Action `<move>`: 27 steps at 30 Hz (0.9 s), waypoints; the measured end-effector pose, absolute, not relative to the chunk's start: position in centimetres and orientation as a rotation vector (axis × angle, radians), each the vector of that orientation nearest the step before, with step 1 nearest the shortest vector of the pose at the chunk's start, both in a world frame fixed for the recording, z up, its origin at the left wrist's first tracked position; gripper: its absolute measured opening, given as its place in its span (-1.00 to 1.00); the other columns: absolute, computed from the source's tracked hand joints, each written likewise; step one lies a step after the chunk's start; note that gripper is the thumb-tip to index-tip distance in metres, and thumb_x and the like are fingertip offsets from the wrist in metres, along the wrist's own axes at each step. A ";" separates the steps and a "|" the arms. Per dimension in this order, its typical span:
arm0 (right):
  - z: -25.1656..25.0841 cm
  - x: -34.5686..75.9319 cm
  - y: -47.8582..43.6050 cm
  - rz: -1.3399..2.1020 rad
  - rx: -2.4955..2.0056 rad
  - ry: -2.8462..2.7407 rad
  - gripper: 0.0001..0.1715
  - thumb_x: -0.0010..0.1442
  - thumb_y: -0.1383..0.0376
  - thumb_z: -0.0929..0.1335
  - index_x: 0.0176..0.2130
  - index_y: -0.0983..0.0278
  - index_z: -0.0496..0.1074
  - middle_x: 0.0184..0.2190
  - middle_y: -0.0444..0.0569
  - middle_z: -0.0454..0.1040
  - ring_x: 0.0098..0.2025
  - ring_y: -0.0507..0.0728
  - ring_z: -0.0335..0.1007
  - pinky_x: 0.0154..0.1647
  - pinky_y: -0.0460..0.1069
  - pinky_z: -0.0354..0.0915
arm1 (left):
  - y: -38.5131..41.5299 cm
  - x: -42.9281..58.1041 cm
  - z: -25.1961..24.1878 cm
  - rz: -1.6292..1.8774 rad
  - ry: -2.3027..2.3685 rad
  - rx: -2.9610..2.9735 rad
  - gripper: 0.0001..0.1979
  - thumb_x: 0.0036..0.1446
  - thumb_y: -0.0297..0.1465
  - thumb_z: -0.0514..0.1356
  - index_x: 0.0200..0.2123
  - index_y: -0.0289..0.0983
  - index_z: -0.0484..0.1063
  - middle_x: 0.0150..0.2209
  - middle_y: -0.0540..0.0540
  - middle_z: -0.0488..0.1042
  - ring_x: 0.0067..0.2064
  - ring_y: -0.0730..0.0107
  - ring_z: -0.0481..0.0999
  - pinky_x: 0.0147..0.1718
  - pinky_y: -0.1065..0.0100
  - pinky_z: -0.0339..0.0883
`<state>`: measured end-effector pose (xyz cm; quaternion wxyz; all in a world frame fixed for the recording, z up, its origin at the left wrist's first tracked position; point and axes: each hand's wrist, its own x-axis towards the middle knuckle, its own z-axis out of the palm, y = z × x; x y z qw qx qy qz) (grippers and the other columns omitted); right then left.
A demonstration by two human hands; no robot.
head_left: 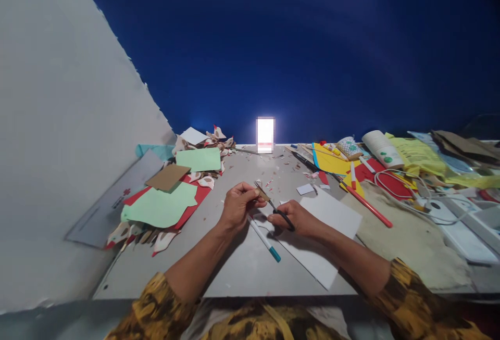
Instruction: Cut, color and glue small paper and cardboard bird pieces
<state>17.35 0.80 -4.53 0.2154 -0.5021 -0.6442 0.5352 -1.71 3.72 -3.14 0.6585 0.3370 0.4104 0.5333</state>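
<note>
My left hand (237,205) pinches a small brown paper piece (262,194) above the grey table (234,272). My right hand (294,218) grips black-handled scissors (278,210), whose blades reach up to the brown piece. A white pen with a teal cap (265,239) lies on the table just under my hands. A white sheet (324,225) lies beneath my right wrist.
Green, red and brown paper scraps (164,199) are piled at the left. A red pencil (367,204), markers, yellow paper (330,162), a paper cup (349,147), cables and a white device (457,230) crowd the right. A bright phone screen (265,134) stands at the far edge.
</note>
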 end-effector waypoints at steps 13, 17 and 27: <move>-3.8 17.8 0.8 1.671 -1.252 -1.711 -0.47 0.11 -0.02 0.43 -0.59 0.27 0.25 -0.66 -0.18 0.21 -0.58 -0.04 0.09 -0.59 -0.12 -0.01 | 3.4 -1.5 -3.3 1.172 0.894 0.750 -0.73 -0.17 -0.40 0.44 -0.49 -0.29 0.39 -0.54 -0.04 0.55 -0.51 0.41 0.55 -0.46 0.38 0.51; -3.5 17.5 0.7 1.653 -1.233 -1.555 -0.49 0.10 -0.03 0.45 -0.56 0.28 0.31 -0.65 -0.15 0.28 -0.58 -0.02 0.14 -0.60 -0.10 0.03 | 3.3 -1.5 -3.2 1.120 0.896 0.755 -0.74 -0.17 -0.42 0.44 -0.47 -0.29 0.40 -0.55 -0.03 0.54 -0.54 0.43 0.52 -0.52 0.43 0.45; -3.6 17.5 0.5 1.676 -1.247 -1.575 -0.47 0.07 -0.06 0.48 -0.54 0.32 0.39 -0.61 -0.09 0.39 -0.55 -0.01 0.21 -0.59 -0.12 0.10 | 3.0 -1.4 -2.7 1.126 0.870 0.782 -0.72 -0.20 -0.40 0.46 -0.47 -0.30 0.41 -0.57 -0.03 0.54 -0.57 0.46 0.50 -0.54 0.46 0.38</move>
